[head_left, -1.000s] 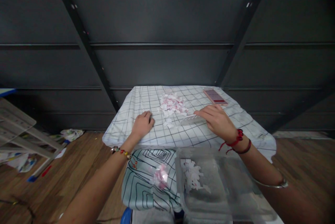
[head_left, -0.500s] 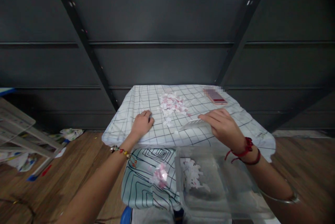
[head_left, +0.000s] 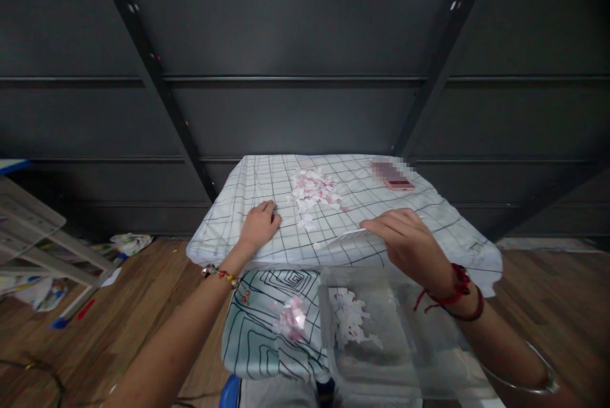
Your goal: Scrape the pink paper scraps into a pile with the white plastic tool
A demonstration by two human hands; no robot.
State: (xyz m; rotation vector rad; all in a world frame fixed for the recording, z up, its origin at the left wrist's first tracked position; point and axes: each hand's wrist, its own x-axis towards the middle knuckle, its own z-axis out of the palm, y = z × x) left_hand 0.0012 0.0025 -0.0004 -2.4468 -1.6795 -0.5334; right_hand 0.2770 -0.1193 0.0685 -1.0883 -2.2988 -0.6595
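My left hand (head_left: 260, 225) rests on the white grid-patterned cloth (head_left: 281, 252) with its fingers stretched out and nothing visible in it. Between the fingertips of my right hand (head_left: 403, 235) is the edge of a thin white flat piece (head_left: 345, 238), tilted just above the cloth; it looked slotted a moment ago, but its kind is unclear. Beyond it lies a heap of white and pink paper scraps (head_left: 315, 189), with a few loose scraps (head_left: 305, 222) on its near side. A clear plastic box (head_left: 405, 357), holding more white scraps (head_left: 351, 316), stands below my right hand.
A phone (head_left: 394, 177) lies at the cloth's back right. In front of me, a green cushion with black lines (head_left: 260, 351) bears a small pink and white pile (head_left: 291, 319). A dark panelled wall (head_left: 295, 119) rises behind the table; a metal rack (head_left: 61, 255) stands left.
My right hand has moved slightly toward me and down, and the white piece has tipped so it now shows nearly edge-on. My left hand stays in place.
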